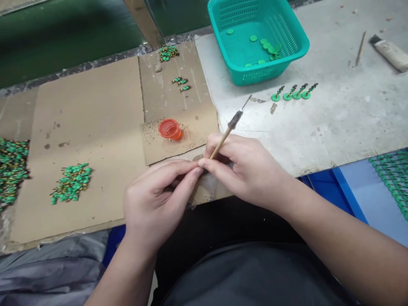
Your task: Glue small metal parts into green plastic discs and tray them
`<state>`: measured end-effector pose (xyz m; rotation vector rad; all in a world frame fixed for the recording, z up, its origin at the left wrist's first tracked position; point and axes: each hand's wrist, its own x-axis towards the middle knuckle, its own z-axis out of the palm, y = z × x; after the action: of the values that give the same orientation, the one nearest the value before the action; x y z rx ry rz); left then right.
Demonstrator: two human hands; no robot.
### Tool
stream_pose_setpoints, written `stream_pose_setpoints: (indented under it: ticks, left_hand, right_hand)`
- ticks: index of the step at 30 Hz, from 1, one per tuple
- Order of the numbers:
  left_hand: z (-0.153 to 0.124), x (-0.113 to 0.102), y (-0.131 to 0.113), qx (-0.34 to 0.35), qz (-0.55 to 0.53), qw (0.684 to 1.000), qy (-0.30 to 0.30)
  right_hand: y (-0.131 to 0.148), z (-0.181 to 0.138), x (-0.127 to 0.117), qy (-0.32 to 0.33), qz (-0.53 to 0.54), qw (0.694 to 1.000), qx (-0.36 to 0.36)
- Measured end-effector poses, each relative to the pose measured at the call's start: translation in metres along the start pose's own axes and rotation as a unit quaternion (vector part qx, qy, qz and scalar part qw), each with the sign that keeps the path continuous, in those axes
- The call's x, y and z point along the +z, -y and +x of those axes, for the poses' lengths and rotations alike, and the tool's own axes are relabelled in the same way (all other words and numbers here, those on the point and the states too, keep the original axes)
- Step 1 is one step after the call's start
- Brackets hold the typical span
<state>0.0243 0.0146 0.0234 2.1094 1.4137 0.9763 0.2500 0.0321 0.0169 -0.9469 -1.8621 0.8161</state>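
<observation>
My right hand (pixel 244 168) is closed around a wooden-handled needle tool (pixel 223 141). Its thin tip, beyond a dark wrapped collar, points up and away from me. Thumb and forefinger of my left hand (pixel 159 197) are pinched together against the right fingertips at the table's front edge. Whatever they hold is hidden by the fingers. Just beyond the hands, a small red cup (pixel 170 128) with liquid in it sits on a piece of cardboard (pixel 156 148). Several small green figures standing on round green bases (pixel 287 97) are lined up to the right.
A teal basket (pixel 237 76) holds several loose green discs (pixel 267 46). Piles of green, yellow and black figures (pixel 72 182) lie on cardboard at left and back. At far right are a tube (pixel 391 54), a thin stick (pixel 361 49) and, lower, rows of based figures (pixel 393 178).
</observation>
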Motion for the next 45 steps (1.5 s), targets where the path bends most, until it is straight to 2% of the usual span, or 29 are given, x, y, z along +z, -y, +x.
stream_pose_setpoints:
  ticks: [5,8,11,13,15,22,26,31,33,34,37,41,45]
  left_hand:
    - [0.001,0.000,0.001,-0.009,-0.013,1.000,0.009]
    - [0.002,0.001,0.002,-0.036,-0.028,0.999,0.011]
    - [0.004,0.000,-0.002,-0.131,-0.090,0.987,0.007]
    - [0.007,-0.005,-0.006,-0.206,-0.166,0.964,0.012]
    - [0.011,-0.015,-0.011,-0.245,-0.229,0.942,0.026]
    - [0.021,-0.055,-0.031,-0.247,-0.352,0.896,0.109]
    - [0.024,-0.061,-0.041,-0.247,-0.375,0.882,0.141]
    - [0.031,-0.061,-0.051,-0.226,-0.365,0.890,0.152]
    - [0.038,-0.055,-0.055,-0.203,-0.340,0.906,0.149]
    - [0.043,-0.050,-0.056,-0.185,-0.304,0.924,0.140]
    - [0.067,-0.020,-0.059,-0.106,-0.149,0.977,0.106]
    - [0.107,0.038,-0.066,-0.048,-0.089,0.989,0.104]
    - [0.143,0.084,-0.064,-0.035,-0.048,0.995,0.086]
  right_hand:
    - [0.001,0.002,0.003,-0.004,0.012,1.000,0.010]
    - [0.004,0.003,0.003,-0.003,0.022,0.997,0.079]
    - [0.011,-0.001,-0.002,-0.052,0.086,0.981,0.163]
    - [0.015,-0.009,-0.009,-0.093,0.135,0.968,0.189]
    - [0.017,-0.019,-0.017,-0.099,0.139,0.965,0.201]
    - [0.009,-0.041,-0.024,-0.087,0.153,0.958,0.228]
    - [0.006,-0.041,-0.022,-0.072,0.175,0.956,0.224]
    - [0.007,-0.042,-0.018,-0.083,0.165,0.962,0.202]
    - [0.011,-0.048,-0.019,-0.098,0.151,0.965,0.192]
    - [0.012,-0.052,-0.021,-0.108,0.143,0.966,0.188]
    - [0.018,-0.068,-0.032,-0.139,0.121,0.964,0.189]
    - [0.026,-0.091,-0.059,-0.178,0.114,0.954,0.212]
    - [0.022,-0.106,-0.086,-0.202,0.116,0.940,0.249]
